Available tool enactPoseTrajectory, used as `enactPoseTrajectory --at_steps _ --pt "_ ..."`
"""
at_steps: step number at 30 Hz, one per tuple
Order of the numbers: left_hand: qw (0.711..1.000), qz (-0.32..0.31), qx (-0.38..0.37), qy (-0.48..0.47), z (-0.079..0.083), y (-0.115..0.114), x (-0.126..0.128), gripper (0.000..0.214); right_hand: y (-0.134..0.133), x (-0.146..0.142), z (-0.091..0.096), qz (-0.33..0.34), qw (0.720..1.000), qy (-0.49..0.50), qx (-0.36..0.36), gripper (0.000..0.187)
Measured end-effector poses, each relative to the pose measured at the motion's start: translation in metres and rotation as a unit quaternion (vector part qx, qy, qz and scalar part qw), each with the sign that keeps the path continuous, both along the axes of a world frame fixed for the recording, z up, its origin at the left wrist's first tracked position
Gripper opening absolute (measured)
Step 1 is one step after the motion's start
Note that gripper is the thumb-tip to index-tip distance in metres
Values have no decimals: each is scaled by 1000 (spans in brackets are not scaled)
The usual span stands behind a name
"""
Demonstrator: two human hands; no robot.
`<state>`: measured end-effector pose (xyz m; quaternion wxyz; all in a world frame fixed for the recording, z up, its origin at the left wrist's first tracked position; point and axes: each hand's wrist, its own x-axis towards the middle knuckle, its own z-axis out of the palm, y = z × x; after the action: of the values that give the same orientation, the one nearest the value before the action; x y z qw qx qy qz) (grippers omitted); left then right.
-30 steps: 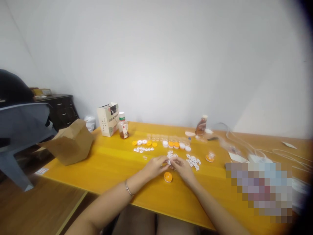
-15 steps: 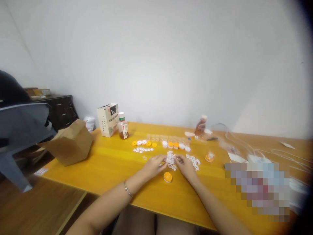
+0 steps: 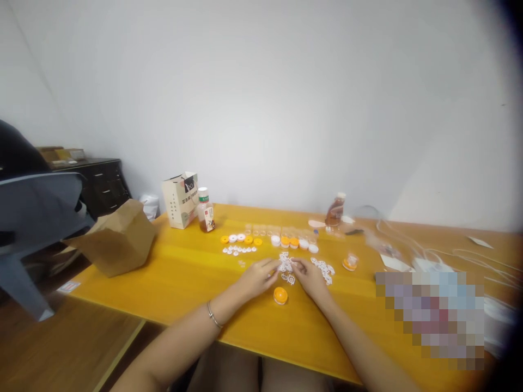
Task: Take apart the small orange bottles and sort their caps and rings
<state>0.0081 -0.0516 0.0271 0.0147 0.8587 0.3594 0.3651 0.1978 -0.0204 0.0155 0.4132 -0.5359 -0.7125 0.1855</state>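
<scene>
Both hands meet at a small pile of white openwork plastic pieces (image 3: 285, 262), some of them wheel-shaped. My left hand (image 3: 258, 276) is at the pile's left side, its fingers curled and closed on the edge of the white pieces. From the right, my right hand (image 3: 309, 276) pinches at the same pile; its fingertips partly hide what they hold. Loose white wheel-shaped pieces (image 3: 290, 279) lie just below, between the hands. Nearer to me is a round orange and white capsule (image 3: 280, 295). More white openwork pieces (image 3: 322, 269) lie right of my right hand.
Beyond my hands are orange and white round caps (image 3: 248, 239), small white cone-like parts (image 3: 236, 251) and clear cups (image 3: 262, 231). A bottle (image 3: 206, 210), a paper bag (image 3: 180, 201) and a brown bag (image 3: 122, 237) stand left. Another bottle (image 3: 335, 210), a capsule (image 3: 350, 262) and cables lie right.
My fingers have shifted slightly at the pile, and the white pieces between them sit a little differently. Everything else stays in place.
</scene>
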Motion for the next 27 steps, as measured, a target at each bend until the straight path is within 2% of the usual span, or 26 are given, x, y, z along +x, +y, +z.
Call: enactPoseTrajectory --at_steps 4,9,11,18,21,23,27 --pt "1000 -12 -13 13 -3 1 0 32 -12 -3 10 48 998 34 20 31" --pt "996 -40 -84 -15 -4 1 3 24 -27 -9 16 159 985 39 62 25" --pt "993 -43 -110 -29 -2 -1 3 22 -30 -11 15 182 981 30 65 24" --pt "989 -19 -126 -73 -5 1 3 16 -28 -13 13 216 970 47 104 19" --pt "989 12 -120 -89 -5 2 3 17 -27 -12 15 222 967 44 119 19" --pt "990 37 -116 -72 -4 3 3 18 -28 -11 16 224 967 42 117 20" --pt "994 38 -102 -30 -3 3 2 20 -31 -12 19 224 970 47 87 21"
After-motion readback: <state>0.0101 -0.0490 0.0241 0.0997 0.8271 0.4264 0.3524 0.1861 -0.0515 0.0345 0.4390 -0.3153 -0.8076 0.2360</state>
